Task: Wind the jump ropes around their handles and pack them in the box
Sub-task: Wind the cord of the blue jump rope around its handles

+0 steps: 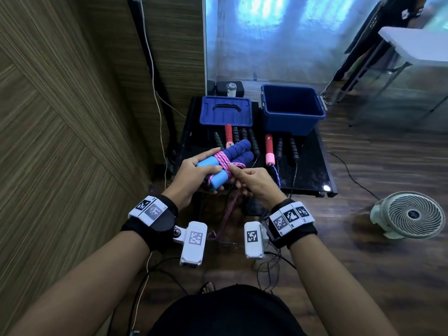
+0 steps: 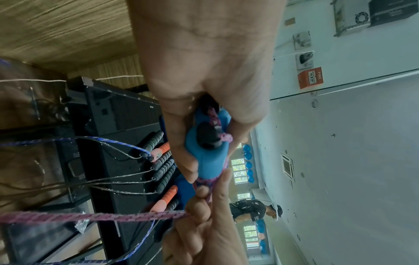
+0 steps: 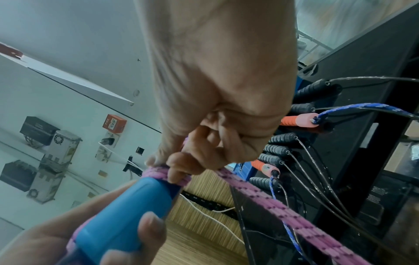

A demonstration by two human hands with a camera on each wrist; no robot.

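Observation:
My left hand [image 1: 194, 174] grips the two blue handles [image 1: 234, 154] of one jump rope, held side by side above the black table. Several turns of pink braided rope [image 1: 221, 161] circle the handles. My right hand [image 1: 244, 177] pinches the pink rope [image 3: 272, 199] right at the wraps, and the loose length hangs down between my wrists. In the left wrist view the left hand [image 2: 204, 125] holds the light blue handle end [image 2: 207, 157]. In the right wrist view my right hand's fingertips [image 3: 179, 166] press on the coils. The open blue box [image 1: 292, 110] stands at the table's back right.
The box's blue lid [image 1: 225, 111] lies left of it. Several other jump ropes with black handles [image 1: 253, 143] and red-pink handles [image 1: 268, 147] lie in a row on the black table [image 1: 315, 170], cords trailing over the front edge. A white fan [image 1: 412, 214] stands on the floor at right.

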